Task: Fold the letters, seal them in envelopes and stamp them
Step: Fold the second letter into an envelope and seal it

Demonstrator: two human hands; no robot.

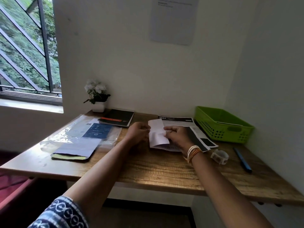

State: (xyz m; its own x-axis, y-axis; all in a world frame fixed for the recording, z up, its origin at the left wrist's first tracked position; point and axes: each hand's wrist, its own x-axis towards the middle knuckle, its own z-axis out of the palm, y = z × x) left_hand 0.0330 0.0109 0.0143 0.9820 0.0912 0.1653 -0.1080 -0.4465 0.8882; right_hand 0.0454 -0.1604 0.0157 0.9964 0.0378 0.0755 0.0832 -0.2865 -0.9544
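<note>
A white letter (157, 132) stands partly folded above the wooden desk (148, 167), its upper part bent up. My left hand (139, 131) pinches its left edge with curled fingers. My right hand (176, 134) holds the right edge, thumb on the fold. Under the letter lies a printed sheet (171, 147). A white envelope (77, 149) with a yellow-green inner flap lies at the left. A roll of stamps (219, 156) sits to the right of my right wrist.
A green plastic basket (222, 125) stands at the back right. A blue pen (242, 159) lies near the right wall. Printed papers (177, 120), a black notebook (119, 116), a clear plastic sleeve with a blue booklet (98, 130) and a potted flower (97, 96) occupy the back.
</note>
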